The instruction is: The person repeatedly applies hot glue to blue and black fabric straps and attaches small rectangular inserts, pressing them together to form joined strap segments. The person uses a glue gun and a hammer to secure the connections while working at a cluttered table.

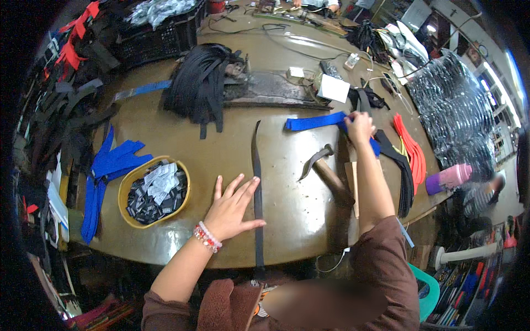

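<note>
My left hand (234,203) lies flat on the table with its fingers spread, the fingertips at the edge of a narrow black strap (258,193). That strap runs from mid-table toward my body. Farther off to the right, my right hand (360,127) is closed on a bundle of blue webbing straps (316,122), whose ends stick out on both sides of it. The fingertips themselves are partly hidden. Between the two hands rests a hammer (329,172) with a wooden handle, and a curled dark strip lies against its head.
A yellow basket (122,193) of small black pieces and white labels stands left, beside more blue straps (113,160). Black straps (196,83) drape over a metal bar (270,91). Black strips (406,182), red strips (411,146) and a pink-purple bottle (448,178) line the right edge.
</note>
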The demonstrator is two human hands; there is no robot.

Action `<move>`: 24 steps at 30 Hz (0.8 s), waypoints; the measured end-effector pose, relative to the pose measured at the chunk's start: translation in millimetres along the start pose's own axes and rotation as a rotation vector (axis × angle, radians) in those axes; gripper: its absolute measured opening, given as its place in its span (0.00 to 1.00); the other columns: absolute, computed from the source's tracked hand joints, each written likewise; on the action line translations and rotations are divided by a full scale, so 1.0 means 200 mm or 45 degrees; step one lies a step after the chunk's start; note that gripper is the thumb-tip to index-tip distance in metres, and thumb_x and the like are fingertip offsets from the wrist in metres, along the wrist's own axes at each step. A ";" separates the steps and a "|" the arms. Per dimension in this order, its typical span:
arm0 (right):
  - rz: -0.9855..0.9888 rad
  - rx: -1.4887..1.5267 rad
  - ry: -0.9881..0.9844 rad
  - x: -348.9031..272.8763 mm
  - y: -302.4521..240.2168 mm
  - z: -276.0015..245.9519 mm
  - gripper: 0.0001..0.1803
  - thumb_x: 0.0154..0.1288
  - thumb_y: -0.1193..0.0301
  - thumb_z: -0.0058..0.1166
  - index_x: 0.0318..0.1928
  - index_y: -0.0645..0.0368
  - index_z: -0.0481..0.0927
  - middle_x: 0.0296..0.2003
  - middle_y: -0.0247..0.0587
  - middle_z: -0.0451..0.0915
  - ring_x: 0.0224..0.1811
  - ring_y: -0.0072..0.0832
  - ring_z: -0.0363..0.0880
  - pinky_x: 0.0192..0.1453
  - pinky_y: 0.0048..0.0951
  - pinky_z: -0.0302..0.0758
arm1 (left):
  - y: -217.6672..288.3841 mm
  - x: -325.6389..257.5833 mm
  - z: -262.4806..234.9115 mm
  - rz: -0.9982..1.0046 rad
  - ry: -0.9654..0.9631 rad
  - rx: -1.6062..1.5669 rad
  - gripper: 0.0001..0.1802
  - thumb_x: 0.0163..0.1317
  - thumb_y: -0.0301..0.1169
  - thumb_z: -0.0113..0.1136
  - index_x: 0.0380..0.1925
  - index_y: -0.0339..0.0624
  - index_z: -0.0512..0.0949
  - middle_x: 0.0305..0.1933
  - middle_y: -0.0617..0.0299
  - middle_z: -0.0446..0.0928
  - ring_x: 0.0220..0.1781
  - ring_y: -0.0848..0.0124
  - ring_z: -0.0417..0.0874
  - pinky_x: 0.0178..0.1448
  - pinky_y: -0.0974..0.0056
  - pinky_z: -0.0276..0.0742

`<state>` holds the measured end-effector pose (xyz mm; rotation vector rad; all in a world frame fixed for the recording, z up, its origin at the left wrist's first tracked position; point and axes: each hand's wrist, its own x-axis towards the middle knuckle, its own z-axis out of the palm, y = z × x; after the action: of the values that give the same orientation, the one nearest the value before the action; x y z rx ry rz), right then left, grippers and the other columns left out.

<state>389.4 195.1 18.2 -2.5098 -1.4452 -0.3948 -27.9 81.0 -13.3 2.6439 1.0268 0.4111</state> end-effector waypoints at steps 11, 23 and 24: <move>-1.181 0.514 0.324 -0.83 -0.48 -0.97 0.03 0.54 0.77 0.58 0.31 0.62 0.79 0.28 0.44 0.77 0.32 0.42 0.77 0.37 0.36 0.73 | 0.17 0.01 -0.31 0.037 0.804 -0.207 0.35 0.68 0.50 0.43 0.69 0.42 0.55 0.73 0.55 0.53 0.76 0.53 0.47 0.74 0.41 0.36; -0.463 1.193 -0.381 -1.22 -0.57 -0.34 0.09 0.56 0.75 0.60 0.39 0.57 0.83 0.33 0.46 0.79 0.32 0.39 0.80 0.39 0.33 0.76 | 0.09 -0.04 -0.09 -0.304 0.517 -0.483 0.09 0.56 0.32 0.64 0.28 0.36 0.79 0.28 0.54 0.77 0.27 0.62 0.79 0.32 0.62 0.73; -0.487 1.175 -0.381 -1.23 -0.57 -0.30 0.09 0.56 0.75 0.60 0.39 0.57 0.83 0.33 0.46 0.79 0.33 0.40 0.80 0.39 0.34 0.76 | 0.07 -0.05 -0.05 -0.340 0.485 -0.444 0.09 0.56 0.32 0.64 0.28 0.36 0.79 0.28 0.54 0.77 0.28 0.62 0.79 0.33 0.62 0.74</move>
<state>165.2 32.7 -2.6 -1.5894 -1.6807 0.5178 -29.4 66.2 -1.1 2.1291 1.2629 0.9591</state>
